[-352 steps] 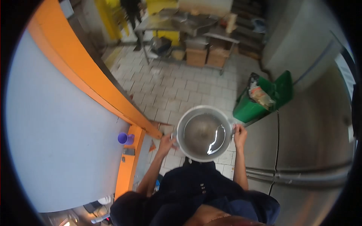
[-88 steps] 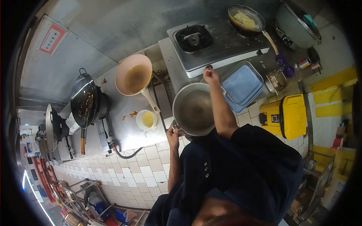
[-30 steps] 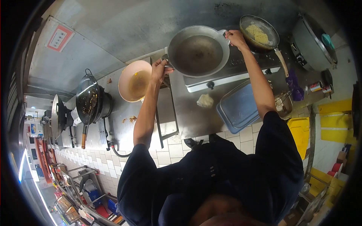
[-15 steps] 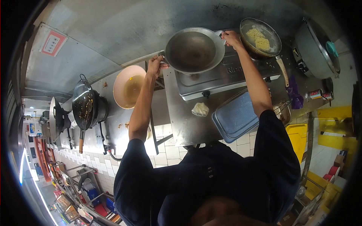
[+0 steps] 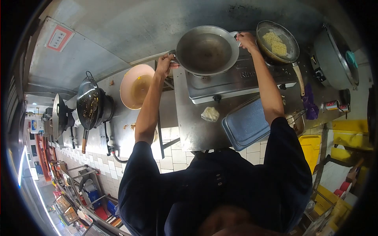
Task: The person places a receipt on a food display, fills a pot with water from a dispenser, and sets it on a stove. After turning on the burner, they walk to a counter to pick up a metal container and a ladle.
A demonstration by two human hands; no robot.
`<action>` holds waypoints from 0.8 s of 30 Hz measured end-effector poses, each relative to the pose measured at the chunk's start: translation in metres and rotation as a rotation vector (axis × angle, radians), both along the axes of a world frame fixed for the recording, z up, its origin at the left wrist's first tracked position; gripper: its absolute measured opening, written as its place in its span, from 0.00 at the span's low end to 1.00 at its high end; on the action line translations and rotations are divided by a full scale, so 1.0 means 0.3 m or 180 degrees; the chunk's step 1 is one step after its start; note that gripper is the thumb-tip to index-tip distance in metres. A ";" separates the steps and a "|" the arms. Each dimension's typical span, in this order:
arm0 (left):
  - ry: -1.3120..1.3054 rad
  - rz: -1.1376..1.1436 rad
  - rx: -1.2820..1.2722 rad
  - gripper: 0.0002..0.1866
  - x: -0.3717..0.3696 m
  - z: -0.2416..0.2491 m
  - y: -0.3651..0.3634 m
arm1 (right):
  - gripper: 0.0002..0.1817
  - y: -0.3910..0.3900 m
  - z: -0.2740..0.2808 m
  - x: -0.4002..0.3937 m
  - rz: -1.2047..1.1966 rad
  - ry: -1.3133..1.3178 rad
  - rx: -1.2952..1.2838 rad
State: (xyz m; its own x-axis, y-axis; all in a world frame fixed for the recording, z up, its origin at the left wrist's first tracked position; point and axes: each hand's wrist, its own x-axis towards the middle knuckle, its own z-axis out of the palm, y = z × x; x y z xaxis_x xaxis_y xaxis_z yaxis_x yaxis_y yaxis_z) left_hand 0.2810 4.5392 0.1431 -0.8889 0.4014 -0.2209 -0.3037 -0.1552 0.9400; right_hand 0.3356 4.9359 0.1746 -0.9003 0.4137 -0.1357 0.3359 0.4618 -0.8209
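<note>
A wide metal wok with some liquid in it is held over the left part of the gas stove. My left hand is closed on its left handle. On the opposite side my right hand grips the right handle. Close to my right hand, a frying pan holds noodles in liquid on the right burner. A pink bowl with liquid stands left of my left forearm. Whether the wok touches the burner is hard to tell.
A blue tray and a crumpled white bag lie before the stove. A dark wok stands at left. The right side has a large pot, purple cloth and cans.
The view has shifted slightly. Both hands still hold the wok by its handles, with little visible movement against the stove.
</note>
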 end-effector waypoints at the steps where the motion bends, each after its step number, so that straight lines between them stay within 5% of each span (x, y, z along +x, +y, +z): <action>1: -0.0006 0.0010 -0.0002 0.09 0.004 0.003 0.000 | 0.16 0.001 0.010 0.009 0.0010 -0.0082 -0.0014; 12: -0.0055 -0.0073 -0.0367 0.16 -0.029 -0.002 -0.016 | 0.18 0.009 -0.016 0.012 -0.0044 -0.0225 -0.0248; 15: 0.0217 0.0070 -0.0619 0.24 0.049 0.071 0.002 | 0.21 0.005 -0.027 0.036 0.0000 -0.0334 0.0156; 17: 0.0184 0.0112 -0.0886 0.27 0.091 0.112 0.006 | 0.23 -0.028 -0.028 0.104 -0.0376 0.0511 0.2015; 20: 0.0223 0.0163 -0.1087 0.31 0.145 0.081 -0.016 | 0.27 -0.119 0.063 0.339 -0.0431 0.0939 0.1340; 24: 0.0576 0.0917 -0.0933 0.25 0.274 -0.011 -0.027 | 0.13 -0.332 0.024 0.762 -0.0642 0.2120 0.0241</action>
State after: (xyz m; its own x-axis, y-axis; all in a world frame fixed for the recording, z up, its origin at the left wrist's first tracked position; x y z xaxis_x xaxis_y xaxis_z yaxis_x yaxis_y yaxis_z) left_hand 0.3631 4.5312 0.1398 -0.9900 0.0754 -0.1191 -0.1138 0.0713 0.9909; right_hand 0.5642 4.8362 0.1818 -0.6863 0.5681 0.4541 -0.1424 0.5074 -0.8499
